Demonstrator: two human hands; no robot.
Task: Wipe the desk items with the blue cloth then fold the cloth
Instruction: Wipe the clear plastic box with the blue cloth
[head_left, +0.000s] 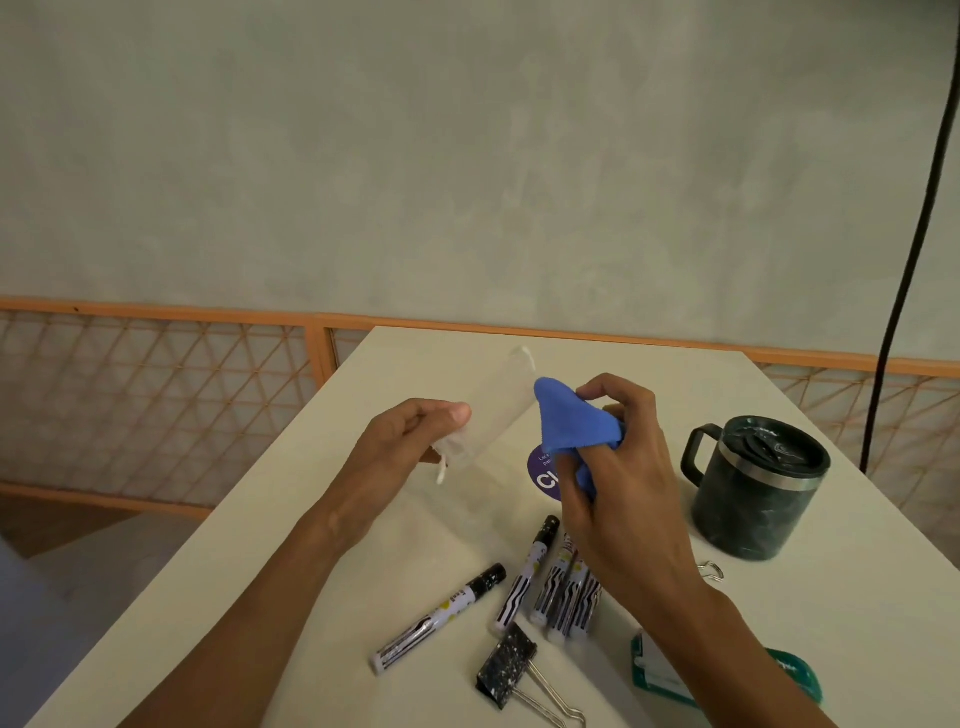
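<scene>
My left hand (415, 441) pinches the near end of a clear plastic ruler (491, 410), which slants up and away over the white desk (363, 561). My right hand (618, 467) grips the bunched blue cloth (574, 426) just right of the ruler; the cloth's tip points toward it, and I cannot tell whether they touch. Several black-and-white markers (524, 577) lie on the desk below my hands, partly hidden by my right wrist. A speckled black binder clip (506, 673) lies near the front edge.
A dark lidded mug (753, 493) stands at the right. A purple round sticker (543, 475) shows under the cloth. A green tape dispenser (660, 670) sits under my right forearm, a small metal clip (711, 571) beside the mug. A black cable (914, 249) hangs at right. An orange lattice railing (156, 395) runs behind the desk.
</scene>
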